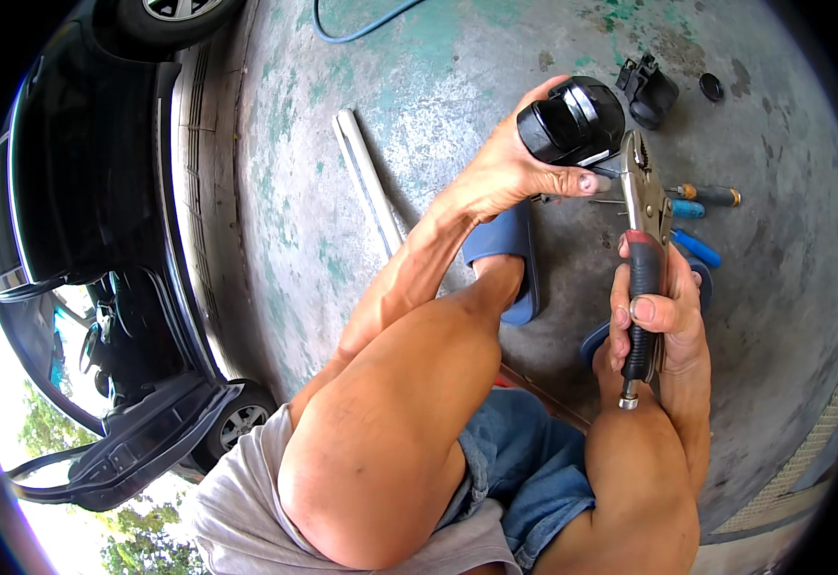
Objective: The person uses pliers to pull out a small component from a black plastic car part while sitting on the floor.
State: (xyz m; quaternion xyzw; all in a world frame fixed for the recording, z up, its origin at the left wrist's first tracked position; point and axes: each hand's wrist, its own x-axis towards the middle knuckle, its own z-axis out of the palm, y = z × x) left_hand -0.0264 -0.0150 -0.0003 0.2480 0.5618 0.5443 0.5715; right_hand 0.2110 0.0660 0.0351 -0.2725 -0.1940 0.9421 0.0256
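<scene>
My left hand (524,169) grips a black plastic part (562,125) with a glossy band, thumb along its lower side. My right hand (663,316) is closed around locking pliers (645,264) with a red and black grip; their metal jaws point up beside the part's right side, near my left thumb. Whether the jaws bite on the part I cannot tell. Below and right of the part lie screwdrivers with orange (721,195) and blue (697,249) handles on the concrete floor (419,86).
Another black part (651,93) and a small black disc (710,87) lie at upper right. A long pale bar (366,177) is left of my forearm. A blue hose (352,36) is at the top. A black car (83,172) with an open door fills the left side. My sandals flank the tools.
</scene>
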